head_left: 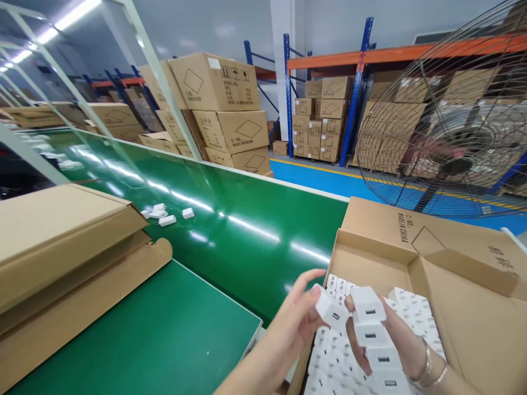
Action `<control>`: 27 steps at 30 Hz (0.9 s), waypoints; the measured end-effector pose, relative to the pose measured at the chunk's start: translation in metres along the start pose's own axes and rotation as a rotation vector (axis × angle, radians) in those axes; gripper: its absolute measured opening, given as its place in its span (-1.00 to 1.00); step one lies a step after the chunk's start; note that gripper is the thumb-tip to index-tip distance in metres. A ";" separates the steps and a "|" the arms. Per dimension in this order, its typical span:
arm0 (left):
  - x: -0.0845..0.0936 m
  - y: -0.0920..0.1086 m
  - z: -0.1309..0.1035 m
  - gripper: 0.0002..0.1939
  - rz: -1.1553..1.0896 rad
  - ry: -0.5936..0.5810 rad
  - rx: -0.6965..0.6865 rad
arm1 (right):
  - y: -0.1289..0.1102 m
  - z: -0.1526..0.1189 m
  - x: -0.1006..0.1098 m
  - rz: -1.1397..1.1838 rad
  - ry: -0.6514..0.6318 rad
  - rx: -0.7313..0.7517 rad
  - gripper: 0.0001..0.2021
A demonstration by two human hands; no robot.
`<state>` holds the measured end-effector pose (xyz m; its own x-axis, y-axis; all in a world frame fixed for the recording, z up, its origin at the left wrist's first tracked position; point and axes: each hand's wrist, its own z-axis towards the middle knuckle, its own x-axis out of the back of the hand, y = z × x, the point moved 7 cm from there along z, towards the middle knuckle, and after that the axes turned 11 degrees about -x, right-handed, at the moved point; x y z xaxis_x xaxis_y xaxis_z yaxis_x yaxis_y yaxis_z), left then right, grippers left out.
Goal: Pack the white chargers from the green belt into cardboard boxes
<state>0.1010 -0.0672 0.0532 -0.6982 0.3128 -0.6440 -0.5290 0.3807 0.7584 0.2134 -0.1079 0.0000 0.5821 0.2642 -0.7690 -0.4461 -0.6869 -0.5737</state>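
Between the thumb and fingers of my left hand (294,310) is one white USB charger (329,307), its port facing me. My right hand (397,334) grips a stack of several white USB chargers (376,343) in a column, ports toward me. The left charger is close beside the top of that stack; whether they touch, I cannot tell. Both hands are above an open cardboard box (370,255), which holds rows of white chargers (333,359) standing close together. Part of those rows is hidden by my hands.
A green conveyor belt (247,219) runs away to the left, with a few loose chargers (164,214) on it. Folded cardboard boxes (61,219) lie on the green table (135,340) at left. A large wire-caged fan (448,126) stands behind the open box. Stacked cartons (230,131) stand beyond the belt.
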 end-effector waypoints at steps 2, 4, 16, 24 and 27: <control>-0.016 -0.009 -0.008 -0.66 -0.131 -0.042 0.026 | 0.002 0.000 -0.003 -0.017 -0.017 0.009 -0.43; -0.022 -0.015 -0.011 -0.74 -0.217 -0.060 0.025 | 0.004 0.000 -0.004 -0.030 -0.023 0.014 -0.42; -0.009 -0.025 -0.012 -0.75 -0.324 0.039 0.017 | 0.018 0.001 -0.016 -0.107 0.023 -0.166 -0.39; -0.012 -0.025 -0.014 -0.71 -0.261 -0.031 0.014 | 0.018 0.001 -0.022 -0.101 0.027 -0.255 -0.34; -0.013 -0.023 -0.014 -0.74 -0.216 -0.016 0.027 | 0.017 0.001 -0.017 -0.022 0.036 -0.230 -0.41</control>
<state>0.1148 -0.0922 0.0456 -0.5619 0.2352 -0.7931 -0.6526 0.4632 0.5997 0.1952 -0.1236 0.0034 0.6154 0.2592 -0.7444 -0.2692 -0.8185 -0.5076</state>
